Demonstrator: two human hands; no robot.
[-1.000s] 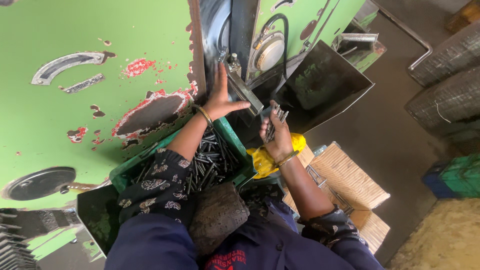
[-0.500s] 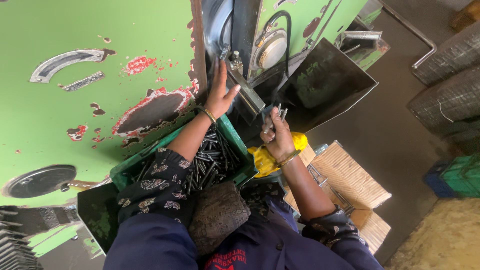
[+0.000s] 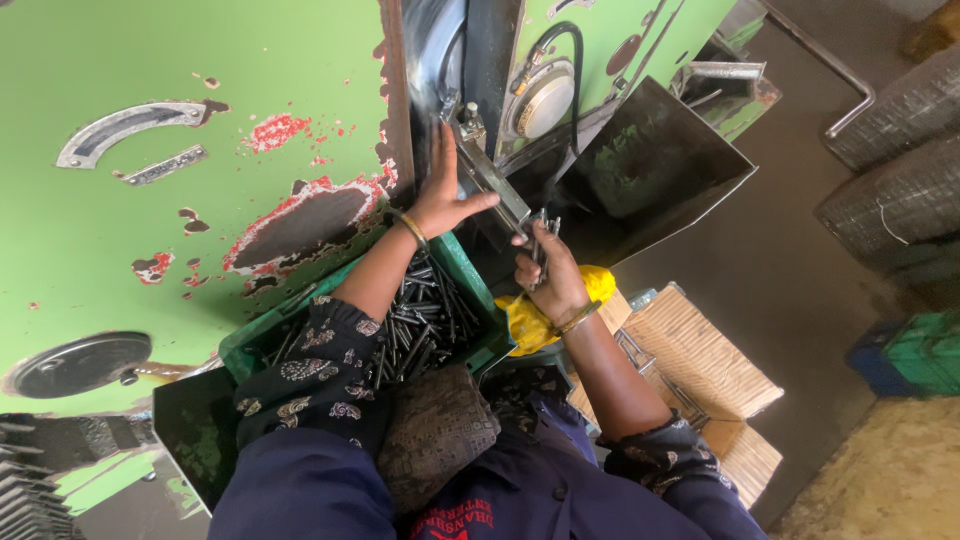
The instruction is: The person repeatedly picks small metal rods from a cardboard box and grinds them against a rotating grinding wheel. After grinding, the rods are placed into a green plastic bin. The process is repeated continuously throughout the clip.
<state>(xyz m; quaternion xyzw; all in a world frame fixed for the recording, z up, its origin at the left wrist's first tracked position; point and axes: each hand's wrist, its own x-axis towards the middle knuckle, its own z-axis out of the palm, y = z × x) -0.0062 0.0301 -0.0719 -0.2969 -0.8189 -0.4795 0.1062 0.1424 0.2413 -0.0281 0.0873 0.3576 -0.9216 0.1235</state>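
While the left hand (image 3: 445,195) lies spread flat against the metal guide bar (image 3: 490,178) of the green machine (image 3: 200,150), we note the right hand (image 3: 548,280) pinching a bundle of dark rods (image 3: 541,235) beside it; more rods fill the green crate (image 3: 470,280) below.

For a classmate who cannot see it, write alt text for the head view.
A seated person's left hand rests on a metal chute of a green machine, while the right hand grips a bundle of rods. A crate of rods sits on the lap.

Navy patterned sleeves, gold bangles
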